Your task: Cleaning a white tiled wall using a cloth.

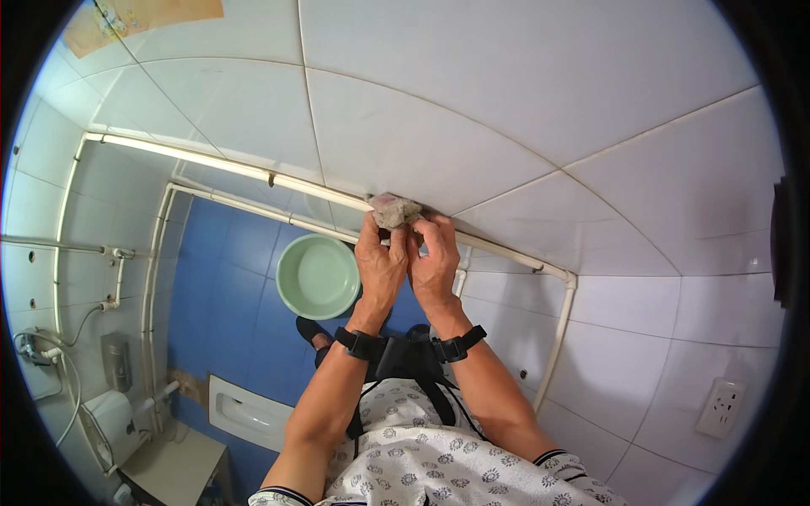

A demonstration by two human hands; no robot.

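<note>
A crumpled grey-brown rag (393, 211) is bunched against the upper white pipe (314, 189) that runs along the tiled wall. My left hand (381, 263) pinches it from below on the left, fingers closed. Close beside it, my right hand (434, 260) has its fingers bent in and closed on the rag's right side. The part of the pipe behind the rag and my fingers is hidden. Black straps circle both wrists.
A pale green basin (318, 277) stands on the blue tiled floor (221, 278) beside my feet. Further left are a squat toilet (245, 411), a small cabinet (173, 460) and wall taps (122, 253). A socket (720, 407) is on the right wall.
</note>
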